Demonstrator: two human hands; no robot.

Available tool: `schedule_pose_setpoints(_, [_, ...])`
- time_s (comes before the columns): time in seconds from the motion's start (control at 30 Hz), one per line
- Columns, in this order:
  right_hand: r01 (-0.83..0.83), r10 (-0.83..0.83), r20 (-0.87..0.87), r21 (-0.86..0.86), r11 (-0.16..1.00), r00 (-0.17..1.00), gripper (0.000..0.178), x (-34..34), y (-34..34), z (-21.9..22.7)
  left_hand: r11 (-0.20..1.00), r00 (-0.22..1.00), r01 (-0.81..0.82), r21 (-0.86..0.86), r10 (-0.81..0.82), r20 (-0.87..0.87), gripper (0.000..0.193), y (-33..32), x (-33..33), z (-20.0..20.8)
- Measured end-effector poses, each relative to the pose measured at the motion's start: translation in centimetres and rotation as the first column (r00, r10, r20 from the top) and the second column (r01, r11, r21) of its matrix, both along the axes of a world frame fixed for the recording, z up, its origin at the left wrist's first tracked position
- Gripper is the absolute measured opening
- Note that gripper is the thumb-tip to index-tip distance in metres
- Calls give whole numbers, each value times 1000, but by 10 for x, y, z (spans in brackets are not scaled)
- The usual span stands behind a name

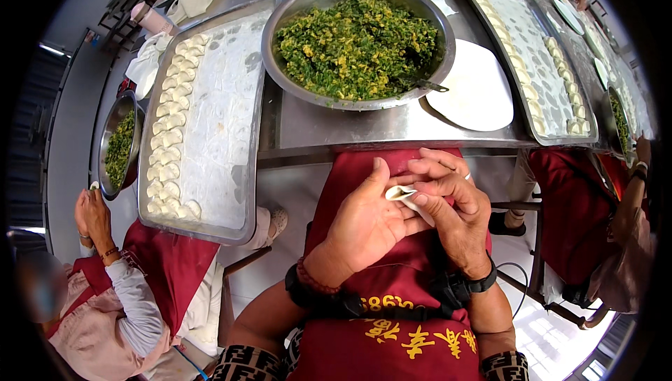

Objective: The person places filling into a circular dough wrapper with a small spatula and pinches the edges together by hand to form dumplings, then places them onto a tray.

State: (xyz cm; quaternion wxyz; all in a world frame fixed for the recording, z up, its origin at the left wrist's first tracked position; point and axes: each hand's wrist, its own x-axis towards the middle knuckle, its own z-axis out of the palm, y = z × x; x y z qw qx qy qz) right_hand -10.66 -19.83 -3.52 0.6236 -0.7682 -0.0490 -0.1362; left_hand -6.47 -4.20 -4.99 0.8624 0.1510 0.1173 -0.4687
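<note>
A small white dumpling [402, 194] is held between my two hands above my dark red apron, a slit still showing in its wrapper. My left hand [364, 223] is turned palm up, cradling the dumpling on its fingers, with the thumb standing apart. From the right, my right hand [458, 209] pinches the wrapper's edge between thumb and forefinger; its other fingers stretch out above. Just beyond stands a wide metal bowl [271, 66] of chopped green and yellow filling [357, 45], a utensil handle [432, 86] sticking out at its right.
Left of the bowl lies a metal tray [220, 122] with rows of dumplings [170, 122]; another dumpling tray [546, 73] is at the right. A white round board [479, 94] sits beside the bowl. Co-workers sit either side; a hand [94, 216] is near a smaller filling bowl [110, 186].
</note>
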Motion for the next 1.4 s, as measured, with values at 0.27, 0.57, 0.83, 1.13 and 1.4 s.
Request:
schedule_pose_setpoints(0.27, [11, -15, -143, -26, 1000, 990, 19, 1, 5, 5, 995, 995, -86, -53, 83, -56, 45, -3, -4, -6])
schedule_pose_setpoints(0.57, [-57, 57, -1, -173, 983, 998, 18, 2, -5, -7, 996, 997, -45, 73, 41, 63, 34, -3, -6, -2])
schedule_pose_setpoints(0.83, [54, -25, -205, 133, 990, 978, 28, -1, 13, 4, 992, 971, 16, 125, -46, 236, 39, 2, -4, -11])
schedule_pose_setpoints(1.13, [57, -52, -56, 84, 995, 997, 18, 0, 3, -14, 998, 999, -33, -47, 33, 1, 44, -3, -8, -8])
schedule_pose_setpoints(1.4, [14, -14, -84, -4, 1000, 996, 14, 0, 3, -7, 998, 998, -62, 5, 62, 18, 41, -3, -9, -5])
